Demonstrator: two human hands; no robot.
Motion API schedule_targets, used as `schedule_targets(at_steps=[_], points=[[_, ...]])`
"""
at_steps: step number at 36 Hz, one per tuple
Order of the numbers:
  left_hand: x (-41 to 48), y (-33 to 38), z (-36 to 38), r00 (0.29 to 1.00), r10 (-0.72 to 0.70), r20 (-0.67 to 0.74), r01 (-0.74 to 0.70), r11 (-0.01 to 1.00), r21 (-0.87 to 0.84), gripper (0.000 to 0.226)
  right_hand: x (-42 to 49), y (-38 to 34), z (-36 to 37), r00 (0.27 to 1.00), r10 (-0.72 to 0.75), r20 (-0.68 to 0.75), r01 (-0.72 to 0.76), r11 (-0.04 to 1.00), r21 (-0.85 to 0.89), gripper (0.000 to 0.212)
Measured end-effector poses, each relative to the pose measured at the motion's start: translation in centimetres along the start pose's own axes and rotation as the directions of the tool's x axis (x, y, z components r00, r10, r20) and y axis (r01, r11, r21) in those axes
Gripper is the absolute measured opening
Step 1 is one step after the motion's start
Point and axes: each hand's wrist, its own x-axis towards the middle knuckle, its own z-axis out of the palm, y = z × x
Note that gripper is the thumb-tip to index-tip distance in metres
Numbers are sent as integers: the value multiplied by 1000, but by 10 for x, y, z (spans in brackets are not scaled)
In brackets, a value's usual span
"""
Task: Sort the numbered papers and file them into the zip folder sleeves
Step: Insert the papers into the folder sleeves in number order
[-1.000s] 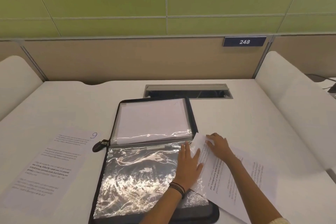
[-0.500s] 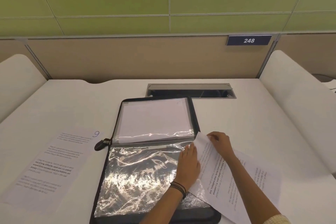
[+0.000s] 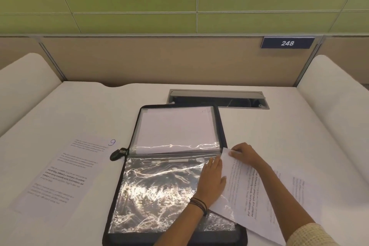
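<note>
Two hands | left hand [image 3: 212, 181] flat on sleeve [image 3: 159, 191], fingers straight | right hand [image 3: 246, 155] pinches paper [image 3: 243, 193] at corner

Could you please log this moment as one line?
step: sleeving printed white sheet | left hand: flat on clear plastic sleeve, black zip folder | right hand: pinches sheet corner | waiting: sheet marked 9

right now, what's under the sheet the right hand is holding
A second printed sheet shows past its right edge, flat on the table; how far it runs underneath, or anything else there, is hidden.
</note>
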Motion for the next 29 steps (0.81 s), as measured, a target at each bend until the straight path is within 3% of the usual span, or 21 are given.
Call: schedule_targets(at_steps=[8,14,25,29], points=[[0,3,2,1000,-2,-11,1,1000,-11,58,4,-1,-2,987,-35,159,50,994,-94,25],[0,5,2,999,-5,-44,1,997,-75,62,0,-3,-4,987,-55,149,62,997,-42,35],[0,10,-9,1000,-26,-4,25,989,-142,63,-1,-7,-6,960,-79,267,83,997,-1,25],[-1,12,-14,1000,-26,-4,25,986,-165,63,0,-11,-5,977,-101,188,103,995,0,27]])
